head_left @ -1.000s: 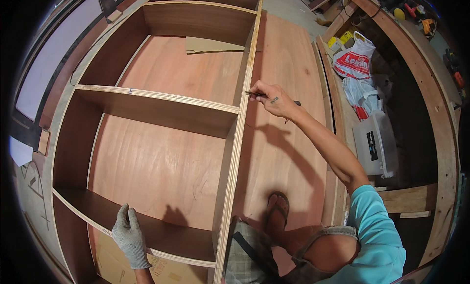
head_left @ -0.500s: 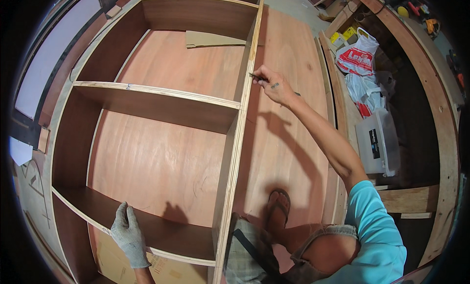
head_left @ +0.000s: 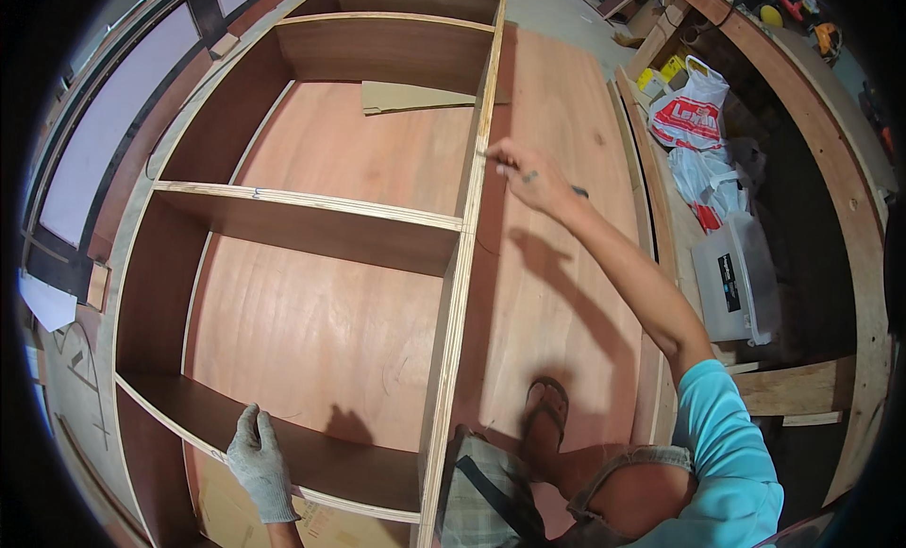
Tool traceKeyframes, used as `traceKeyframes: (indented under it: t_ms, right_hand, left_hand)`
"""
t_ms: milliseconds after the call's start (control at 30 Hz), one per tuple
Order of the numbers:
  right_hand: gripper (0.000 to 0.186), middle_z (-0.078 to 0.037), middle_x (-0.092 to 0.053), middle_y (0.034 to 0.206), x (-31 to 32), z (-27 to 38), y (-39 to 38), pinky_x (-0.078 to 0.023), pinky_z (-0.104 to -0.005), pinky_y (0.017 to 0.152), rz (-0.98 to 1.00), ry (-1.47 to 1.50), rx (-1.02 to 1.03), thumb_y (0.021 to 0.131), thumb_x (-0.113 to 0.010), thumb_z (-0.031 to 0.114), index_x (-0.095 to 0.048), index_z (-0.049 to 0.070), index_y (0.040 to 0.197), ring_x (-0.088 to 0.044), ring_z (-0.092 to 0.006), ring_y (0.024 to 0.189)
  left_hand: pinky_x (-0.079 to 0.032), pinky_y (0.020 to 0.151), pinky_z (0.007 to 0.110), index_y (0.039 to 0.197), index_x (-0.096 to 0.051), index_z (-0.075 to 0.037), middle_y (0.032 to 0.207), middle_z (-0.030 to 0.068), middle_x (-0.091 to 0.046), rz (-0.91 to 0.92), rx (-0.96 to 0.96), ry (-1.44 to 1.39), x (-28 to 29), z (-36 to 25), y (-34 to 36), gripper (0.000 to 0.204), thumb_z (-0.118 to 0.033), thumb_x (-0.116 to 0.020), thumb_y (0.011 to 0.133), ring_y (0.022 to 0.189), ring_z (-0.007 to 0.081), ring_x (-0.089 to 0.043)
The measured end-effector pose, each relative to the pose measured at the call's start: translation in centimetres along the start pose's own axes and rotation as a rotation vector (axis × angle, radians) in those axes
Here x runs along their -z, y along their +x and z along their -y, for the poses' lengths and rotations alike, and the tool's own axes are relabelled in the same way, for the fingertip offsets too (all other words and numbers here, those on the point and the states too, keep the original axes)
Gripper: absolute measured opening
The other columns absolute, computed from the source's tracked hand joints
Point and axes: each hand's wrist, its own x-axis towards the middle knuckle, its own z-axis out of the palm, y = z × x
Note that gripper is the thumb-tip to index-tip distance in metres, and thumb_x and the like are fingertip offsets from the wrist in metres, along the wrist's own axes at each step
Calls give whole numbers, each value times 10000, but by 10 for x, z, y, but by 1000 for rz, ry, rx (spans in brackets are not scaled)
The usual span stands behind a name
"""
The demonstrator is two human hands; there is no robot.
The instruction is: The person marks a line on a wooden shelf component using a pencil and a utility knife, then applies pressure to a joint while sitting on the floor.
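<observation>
An open brown plywood shelf frame (head_left: 321,229) with pale layered edges lies across the floor sheet. My left hand (head_left: 259,468), in a grey knit glove, grips the pale edge of its nearest visible cross board (head_left: 363,503), fingers reaching over into the compartment. My bare right hand (head_left: 528,175) is pinched at the upper edge of the right side panel (head_left: 455,293). A thin dark pencil-like piece (head_left: 487,153) shows at its fingertips, smeared by motion. Beside the right wrist is a small dark thing (head_left: 580,191) I cannot make out.
Brown cardboard (head_left: 415,97) lies inside the farther compartment. To the right, plastic bags (head_left: 694,118) and a clear plastic box (head_left: 736,279) stand within a wooden frame (head_left: 854,218). My sandalled foot (head_left: 545,411) rests on the plywood sheet (head_left: 585,293).
The view has tilted slightly, so the shelf frame sits lower in it. My right hand has shifted slightly along the side panel's edge. My left hand keeps its hold on the cross board.
</observation>
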Motion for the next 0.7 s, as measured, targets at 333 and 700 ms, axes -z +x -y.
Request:
traceKeyframes:
  t_ms: [333, 700]
  right_hand:
    - [290, -110, -679, 1081, -9, -7, 51, -540, -474, 828, 146, -234, -40, 853, -596, -21, -739, 110, 1068, -675, -347, 1015]
    - [311, -138, -650, 956, -6, 43, -16, -539, -393, 760, 218, 6, 85, 779, -551, -154, -688, -6, 1015, -657, -314, 870]
  left_hand:
    - [-569, 943, 351, 1220, -682, 101, 1120, 229, -757, -22, -11, -31, 2, -1, 0, 305, -135, -636, 1031, 1040, 255, -743]
    - [-567, 943, 347, 1236, -682, 80, 1124, 209, -760, -16, -27, -57, -1, 4, 0, 305, -149, -627, 1043, 1056, 233, -735]
